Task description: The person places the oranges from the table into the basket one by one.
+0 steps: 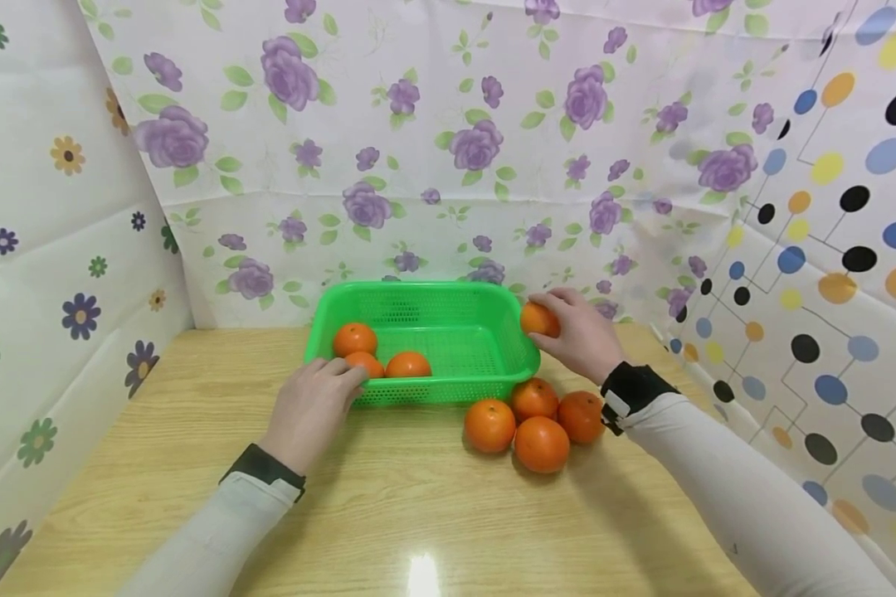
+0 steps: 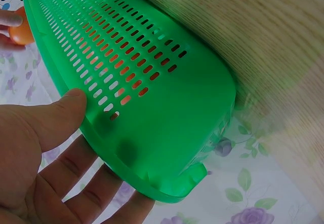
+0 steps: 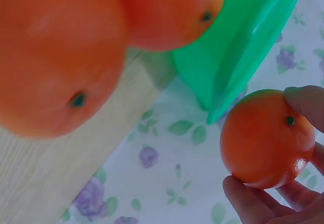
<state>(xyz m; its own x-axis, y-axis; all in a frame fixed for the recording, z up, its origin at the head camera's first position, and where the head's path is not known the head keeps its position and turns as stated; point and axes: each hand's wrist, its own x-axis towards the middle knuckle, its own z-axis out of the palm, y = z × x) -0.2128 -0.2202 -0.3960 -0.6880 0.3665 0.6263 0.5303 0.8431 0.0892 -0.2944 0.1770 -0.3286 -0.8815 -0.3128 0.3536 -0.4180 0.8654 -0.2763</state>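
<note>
My right hand [image 1: 578, 336] pinches an orange [image 3: 268, 139] between thumb and fingertips, beside the right end of a green plastic basket [image 1: 459, 390]. In the right wrist view the fruit is close by the basket's rim, its small green stem spot showing. My left hand [image 1: 315, 408] holds the basket's front rim near the left corner. The left wrist view shows the thumb [image 2: 68, 110] on the near side of the rim, with the fingers reaching behind it. Inside the basket's left part lie three oranges [image 1: 355, 340], one partly hidden by the left fingers.
Several oranges [image 1: 542, 444] sit grouped on the wooden table [image 1: 388, 506], in front of the basket's right corner and below my right wrist. A flowered cloth [image 1: 448, 157] hangs behind the basket, with patterned cloths on both sides.
</note>
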